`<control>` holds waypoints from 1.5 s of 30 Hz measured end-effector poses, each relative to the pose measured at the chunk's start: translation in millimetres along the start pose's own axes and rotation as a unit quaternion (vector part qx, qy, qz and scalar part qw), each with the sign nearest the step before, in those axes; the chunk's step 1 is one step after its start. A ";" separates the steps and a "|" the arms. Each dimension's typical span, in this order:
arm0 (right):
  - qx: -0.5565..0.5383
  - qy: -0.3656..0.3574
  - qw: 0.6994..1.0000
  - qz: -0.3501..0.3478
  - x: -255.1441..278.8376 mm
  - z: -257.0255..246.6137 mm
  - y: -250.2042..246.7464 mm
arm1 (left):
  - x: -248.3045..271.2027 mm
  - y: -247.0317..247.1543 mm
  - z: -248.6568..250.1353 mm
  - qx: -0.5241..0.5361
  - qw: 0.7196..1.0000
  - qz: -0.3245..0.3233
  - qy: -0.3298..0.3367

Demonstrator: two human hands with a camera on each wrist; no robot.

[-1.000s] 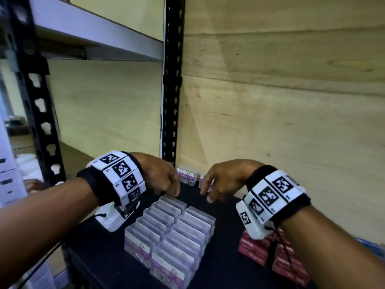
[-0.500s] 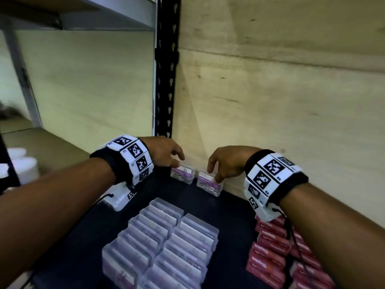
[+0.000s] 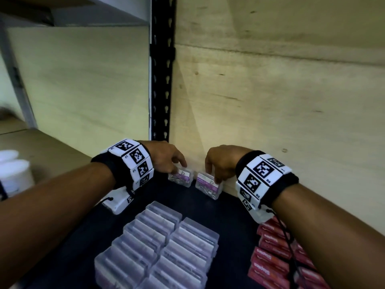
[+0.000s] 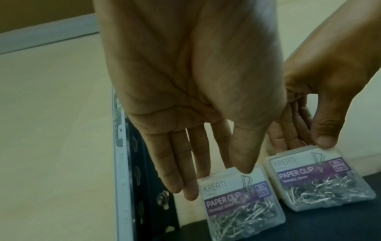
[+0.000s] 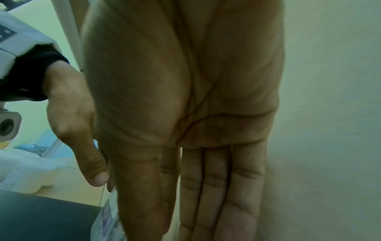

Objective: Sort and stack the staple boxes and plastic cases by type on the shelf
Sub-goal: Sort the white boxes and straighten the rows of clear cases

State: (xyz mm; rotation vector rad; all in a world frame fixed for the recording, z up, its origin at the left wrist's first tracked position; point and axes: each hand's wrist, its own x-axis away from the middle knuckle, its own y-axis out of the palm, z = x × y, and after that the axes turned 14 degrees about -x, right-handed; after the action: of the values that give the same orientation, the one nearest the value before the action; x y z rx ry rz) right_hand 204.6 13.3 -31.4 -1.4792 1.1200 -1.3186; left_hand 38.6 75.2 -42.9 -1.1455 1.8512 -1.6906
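Item: two clear plastic cases of paper clips, purple labels, lying flat side by side, just apart, at the back of the dark shelf (image 3: 227,207) against the plywood wall (image 3: 281,105)

Left case (image 3: 180,177): lying nearest the black perforated upright (image 3: 161,80). The left hand (image 3: 164,158) is reaching down over it; in the left wrist view its fingers (image 4: 179,164) are extending nearly straight past the far left corner of the case (image 4: 241,203) while the thumb tip is meeting the top edge. Whether the hand is actually pinching the case cannot be told

Right case (image 3: 208,185): lying just right of the first. The right hand (image 3: 221,161) is coming down on it, thumb tip pressing the case's (image 4: 321,181) near upper edge and fingers going down behind it, so thumb and fingers are pinching the case between them. In the right wrist view the fingers (image 5: 222,187) are lying straight and pressed together, hiding most of the case

Other stock on the shelf:
- grouped clear plastic cases (image 3: 158,251), standing in two close rows toward the front
- red staple boxes (image 3: 275,255), stacked at the right front, partly hidden under the right forearm

Adjoining bay: white tubs (image 3: 14,172) sitting at the far left
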 end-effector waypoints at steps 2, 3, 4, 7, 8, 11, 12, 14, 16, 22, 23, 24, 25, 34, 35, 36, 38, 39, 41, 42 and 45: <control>-0.005 0.005 1.000 -0.004 1.5 -0.6 0.1 | 3.0 0.0 3.2 -0.002 1.000 -0.004 0.001; -0.006 0.006 1.000 -0.007 3.0 -1.0 0.3 | 4.9 0.1 5.2 -0.005 1.000 -0.007 0.002; -0.005 0.006 1.000 -0.010 5.3 -1.6 0.1 | 7.8 -0.3 7.0 -0.008 1.000 -0.010 0.001; -0.006 -0.005 1.000 -0.019 13.6 -4.5 0.9 | 16.6 -1.7 11.9 0.000 1.000 -0.022 0.001; -0.009 -0.009 1.000 -0.020 16.4 -5.5 1.3 | 19.7 -2.1 13.3 0.001 1.000 -0.024 0.003; -0.010 -0.019 1.000 -0.017 25.5 -7.9 4.0 | 28.9 -2.2 16.7 0.006 0.999 -0.032 0.010; -0.011 -0.021 1.000 -0.015 28.8 -8.6 5.4 | 32.3 -1.9 17.6 0.008 0.999 -0.036 0.011; -0.008 -0.029 0.999 -0.012 35.3 -10.1 8.1 | 39.3 -0.9 19.1 0.008 0.999 -0.041 0.012; -0.009 -0.035 0.999 -0.011 40.3 -12.1 10.5 | 45.3 0.3 20.1 0.006 0.999 -0.045 0.015; -0.021 -0.040 0.999 -0.016 59.5 -19.6 16.2 | 65.1 3.8 26.0 0.009 0.999 -0.048 0.019; -0.026 -0.040 0.999 -0.015 62.5 -20.5 17.1 | 68.1 4.4 26.8 0.008 0.999 -0.050 0.019; -0.030 -0.040 0.999 -0.013 65.6 -21.5 18.2 | 71.5 4.7 27.8 0.006 0.998 -0.051 0.020; -0.034 -0.040 0.999 -0.013 68.0 -22.3 19.2 | 74.3 5.1 28.6 0.000 0.998 -0.053 0.020; -0.050 -0.049 0.998 -0.006 85.0 -29.4 27.2 | 96.1 5.5 36.3 -0.019 0.998 -0.059 0.019; -0.050 -0.051 0.997 -0.006 86.1 -30.0 27.7 | 97.6 6.2 36.5 -0.022 0.998 -0.058 0.019; -0.051 -0.051 0.997 -0.007 87.1 -30.5 28.2 | 99.0 6.9 36.9 -0.024 0.998 -0.058 0.020; -0.050 -0.052 0.997 -0.009 89.6 -31.7 28.7 | 101.6 7.4 37.7 -0.027 0.998 -0.057 0.020; -0.047 -0.053 0.997 -0.011 90.9 -32.7 29.0 | 103.1 7.5 38.4 -0.029 0.998 -0.057 0.021; -0.041 -0.055 0.998 -0.013 93.0 -34.3 29.4 | 105.8 7.5 39.7 -0.033 0.998 -0.058 0.021; -0.041 -0.055 0.998 -0.013 94.2 -34.9 29.9 | 107.3 7.5 40.3 -0.034 0.997 -0.059 0.021; -0.045 -0.054 0.997 -0.012 96.8 -36.8 31.0 | 109.9 8.6 40.8 -0.037 0.997 -0.056 0.022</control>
State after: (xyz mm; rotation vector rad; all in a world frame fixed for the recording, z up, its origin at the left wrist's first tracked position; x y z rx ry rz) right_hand 170.0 -89.0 -34.0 -1.6148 1.1073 -1.2040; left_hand 1.0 -35.8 -33.0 -1.2738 1.9243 -1.7333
